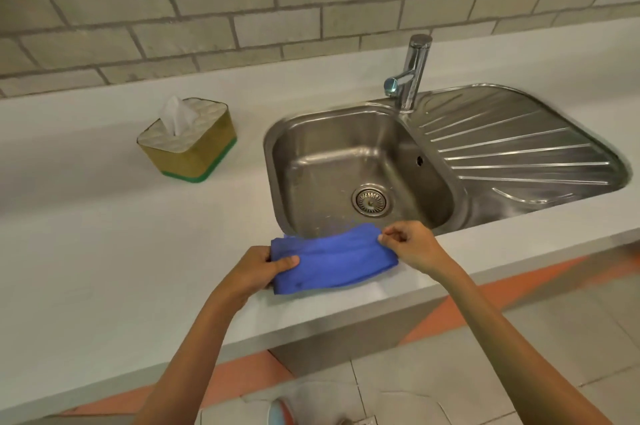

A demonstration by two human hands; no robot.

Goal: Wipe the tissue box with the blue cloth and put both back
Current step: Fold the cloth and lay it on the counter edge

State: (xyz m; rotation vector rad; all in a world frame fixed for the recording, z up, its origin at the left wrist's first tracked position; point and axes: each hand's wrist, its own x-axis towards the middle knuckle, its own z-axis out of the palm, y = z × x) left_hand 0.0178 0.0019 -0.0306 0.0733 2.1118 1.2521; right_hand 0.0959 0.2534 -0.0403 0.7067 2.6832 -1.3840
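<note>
A folded blue cloth (332, 260) lies at the front edge of the white counter (104, 251), just in front of the sink. My left hand (263, 269) grips its left end with the thumb on top. My right hand (408, 244) pinches its right upper corner between thumb and fingers. The tissue box (188, 140), gold with a green base and a white tissue sticking up, stands upright on the counter to the left of the sink, well apart from both hands.
A steel sink (363, 165) with a drain and a ribbed draining board (519, 147) fills the right of the counter. A chrome tap (412, 75) stands behind the bowl. A brick wall runs along the back. Tiled floor lies below the counter edge.
</note>
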